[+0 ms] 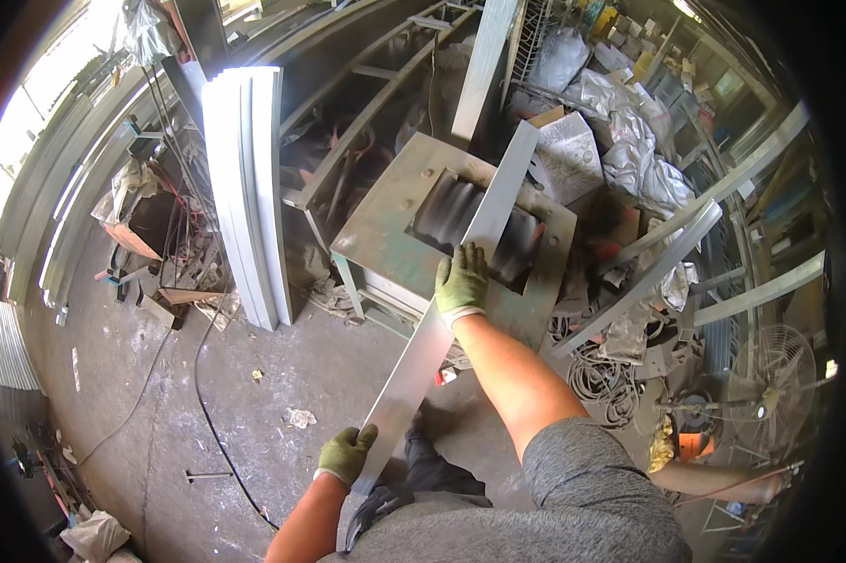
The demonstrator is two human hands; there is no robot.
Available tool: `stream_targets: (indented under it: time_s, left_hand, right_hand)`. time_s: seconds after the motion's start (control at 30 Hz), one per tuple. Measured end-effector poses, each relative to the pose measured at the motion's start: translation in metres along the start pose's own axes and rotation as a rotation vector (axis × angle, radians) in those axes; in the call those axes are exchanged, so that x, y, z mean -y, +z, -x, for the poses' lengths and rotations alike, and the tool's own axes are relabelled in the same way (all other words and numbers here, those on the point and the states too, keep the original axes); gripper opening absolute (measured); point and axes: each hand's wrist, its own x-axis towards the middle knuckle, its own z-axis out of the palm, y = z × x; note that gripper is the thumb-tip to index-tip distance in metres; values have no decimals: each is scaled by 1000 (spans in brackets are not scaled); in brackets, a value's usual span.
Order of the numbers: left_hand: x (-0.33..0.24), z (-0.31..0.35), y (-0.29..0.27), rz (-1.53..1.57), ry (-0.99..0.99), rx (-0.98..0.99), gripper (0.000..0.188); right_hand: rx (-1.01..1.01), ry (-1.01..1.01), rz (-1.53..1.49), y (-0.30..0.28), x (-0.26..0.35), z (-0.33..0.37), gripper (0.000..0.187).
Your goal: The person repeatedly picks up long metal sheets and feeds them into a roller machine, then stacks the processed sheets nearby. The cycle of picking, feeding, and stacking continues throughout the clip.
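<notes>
- Metal strip [446, 314], long, flat and grey, is the piece being handled; it runs on a diagonal from about 7 o'clock, down by the person's waist, up to about 1 o'clock, where its far end lies across the green machine table [381, 239].
- Left hand [346, 453], in a yellow-green glove, sits at the strip's near, low end. Its fingers are curled around the left edge of the strip, so it is gripping the metal from the side and steadying the tail of it.
- From that left hand the rest of the strip leads away toward 1 o'clock, rising over the concrete floor [254, 394] and onto the table.
- Right hand [461, 280], gloved the same, is further along, roughly at mid-length. It lies palm-down on the strip with fingers spread forward, pressing rather than wrapping, just at the near rim of the table's dark opening [446, 214].
- Beyond the right hand the strip crosses that opening, where ribbed dark rollers show, and its far end reaches past the table's back edge at 1 o'clock.
- Right hand is the nearer of the two to the opening; the left is well back.
- Off to the right, angle bars [662, 263] lean apart from the strip.
</notes>
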Motion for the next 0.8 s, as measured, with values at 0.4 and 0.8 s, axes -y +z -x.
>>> stream_targets:
  time_s: [0.4, 0.8]
  left_hand:
    - [-84, -48, 11, -45, 23, 61, 68]
    - [47, -7, 13, -14, 50, -13, 61]
  right_hand:
    - [-80, -79, 38, 31, -51, -81, 42]
    - [78, -36, 41, 4, 13, 28, 58]
